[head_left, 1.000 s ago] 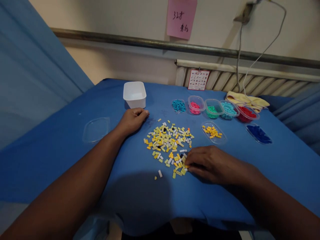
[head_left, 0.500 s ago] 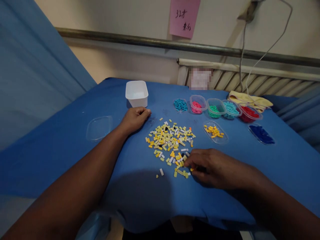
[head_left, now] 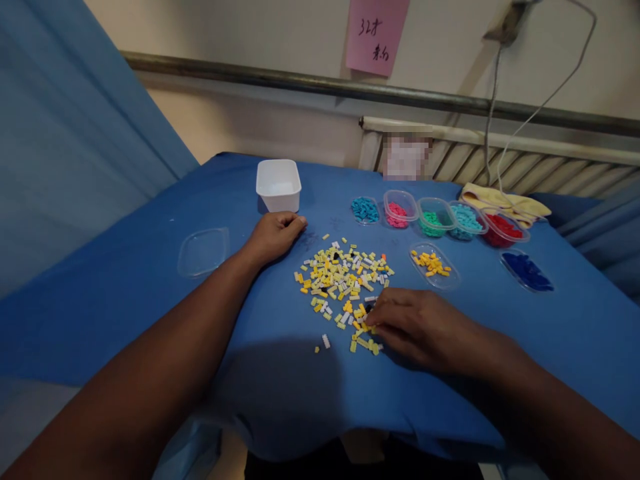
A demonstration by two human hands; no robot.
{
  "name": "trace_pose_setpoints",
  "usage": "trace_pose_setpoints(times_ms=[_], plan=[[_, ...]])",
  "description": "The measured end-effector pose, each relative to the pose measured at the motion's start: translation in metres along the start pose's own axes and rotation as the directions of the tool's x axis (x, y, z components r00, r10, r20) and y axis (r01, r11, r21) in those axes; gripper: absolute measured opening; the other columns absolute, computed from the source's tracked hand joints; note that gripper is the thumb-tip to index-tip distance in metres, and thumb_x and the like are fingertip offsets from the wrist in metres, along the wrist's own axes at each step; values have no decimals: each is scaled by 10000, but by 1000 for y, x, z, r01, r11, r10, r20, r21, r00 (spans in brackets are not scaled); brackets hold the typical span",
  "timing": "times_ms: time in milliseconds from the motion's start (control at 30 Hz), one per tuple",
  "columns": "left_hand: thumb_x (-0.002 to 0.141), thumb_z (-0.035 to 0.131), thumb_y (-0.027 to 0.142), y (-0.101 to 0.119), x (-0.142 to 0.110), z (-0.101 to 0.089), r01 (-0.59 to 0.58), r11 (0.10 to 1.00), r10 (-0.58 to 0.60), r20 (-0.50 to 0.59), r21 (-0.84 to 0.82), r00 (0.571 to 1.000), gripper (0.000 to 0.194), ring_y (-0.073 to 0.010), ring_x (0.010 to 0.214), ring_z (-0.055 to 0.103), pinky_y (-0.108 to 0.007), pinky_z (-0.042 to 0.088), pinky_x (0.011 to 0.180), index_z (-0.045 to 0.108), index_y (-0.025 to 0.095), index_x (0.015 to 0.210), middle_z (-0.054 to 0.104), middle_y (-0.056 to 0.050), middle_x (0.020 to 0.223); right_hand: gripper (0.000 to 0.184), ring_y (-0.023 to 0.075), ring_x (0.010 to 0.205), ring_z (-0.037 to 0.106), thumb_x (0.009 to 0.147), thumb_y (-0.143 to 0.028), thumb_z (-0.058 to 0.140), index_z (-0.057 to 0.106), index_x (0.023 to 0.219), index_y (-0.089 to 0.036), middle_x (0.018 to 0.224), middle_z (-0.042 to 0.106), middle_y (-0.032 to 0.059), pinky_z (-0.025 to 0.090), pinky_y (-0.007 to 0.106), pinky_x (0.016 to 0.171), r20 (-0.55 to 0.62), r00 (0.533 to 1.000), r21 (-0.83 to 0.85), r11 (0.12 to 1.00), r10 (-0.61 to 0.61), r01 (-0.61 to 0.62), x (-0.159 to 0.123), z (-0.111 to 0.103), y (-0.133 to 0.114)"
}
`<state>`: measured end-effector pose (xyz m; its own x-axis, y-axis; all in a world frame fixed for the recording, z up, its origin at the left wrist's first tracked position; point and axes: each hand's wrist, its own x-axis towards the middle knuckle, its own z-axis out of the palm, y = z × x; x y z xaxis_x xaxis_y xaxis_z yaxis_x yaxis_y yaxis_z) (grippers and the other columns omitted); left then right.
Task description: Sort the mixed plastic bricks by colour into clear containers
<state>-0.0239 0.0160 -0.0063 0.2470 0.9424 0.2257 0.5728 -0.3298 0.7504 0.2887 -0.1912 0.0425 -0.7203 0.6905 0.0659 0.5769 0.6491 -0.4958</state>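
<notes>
With fingertips partly hidden, whether the right hand [head_left: 423, 328] or left hand [head_left: 275, 237] pinches anything cannot be told. Small bricks [head_left: 342, 275] spread leftward from the right fingertips.

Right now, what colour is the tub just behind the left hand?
White: the tub behind the left hand shows best in the head view.

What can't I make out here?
Head view: anything inside the right hand, whose own fingers hide it.
Head view: whatever lies under the left hand, which covers it.
Head view: the sheet by the radiator, blurred into squares.
Head view: the pink paper, cut off on top.
</notes>
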Motion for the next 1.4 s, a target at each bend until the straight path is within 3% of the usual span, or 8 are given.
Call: trace_pose_setpoints(times_ms=[167,767,867,967,1067,1167,1300,1400], plan=[[961,597,586,-2,0,0,-10,1000,10,-3,7,1000,452,-205,740,655,-317,450,679,781,187,856,758,-44,794,257,176,799,591,1103,-221,508,669,906,-187,896,661,55,434,322,731,-7,999,-138,989,44,-45,4,2,-3],[946,589,575,7,-3,1,-12,1000,12,-12,24,1000,449,-206,720,629,-323,441,668,778,183,831,738,-44,759,172,198,854,664,1079,-245,564,730,1054,-204,939,724,66,480,317,755,-77,995,-96,993,61,-68,11,7,-5],[947,589,574,7,-4,1,-6,1000,6,-6,5,1000,448,-206,729,635,-324,442,675,776,182,834,741,-47,771,151,184,793,669,1046,-288,605,725,1108,-220,962,737,57,500,305,713,-269,948,-37,981,172,-188,-4,-11,18],[939,602,570,7,-4,1,-5,1000,5,-17,11,1000,436,-207,710,625,-326,433,658,774,189,816,728,-41,743,198,203,758,674,999,-304,626,744,1124,-206,945,752,68,502,323,683,-497,833,-144,924,242,-354,-23,-27,55],[941,606,575,7,-4,0,-4,1000,5,-18,24,1000,435,-207,701,624,-326,430,651,778,194,818,727,-37,738,257,226,763,696,989,-326,616,759,1157,-194,980,782,82,506,347,683,-561,761,-209,833,327,-512,-39,-33,86],[953,600,570,6,-3,0,-15,1000,15,-1,18,1000,437,-208,732,647,-326,443,679,781,190,838,751,-44,781,263,236,743,706,1001,-355,608,772,1144,-207,989,798,83,503,357,664,-518,763,-253,783,387,-569,-45,-33,97],[962,597,577,3,-2,0,-16,1000,16,0,13,1000,447,-201,728,644,-315,431,661,781,185,850,753,-45,783,247,266,853,741,1033,-340,589,768,1132,-202,1082,800,115,540,390,738,-541,791,-281,826,285,-489,-35,-29,84],[967,589,580,0,-1,1,-26,999,26,4,19,1000,460,-197,722,636,-306,425,651,779,178,847,743,-41,764,199,259,959,743,1057,-270,573,744,1134,-205,1070,795,106,564,389,829,-491,864,-218,945,110,-244,-18,-19,61]])
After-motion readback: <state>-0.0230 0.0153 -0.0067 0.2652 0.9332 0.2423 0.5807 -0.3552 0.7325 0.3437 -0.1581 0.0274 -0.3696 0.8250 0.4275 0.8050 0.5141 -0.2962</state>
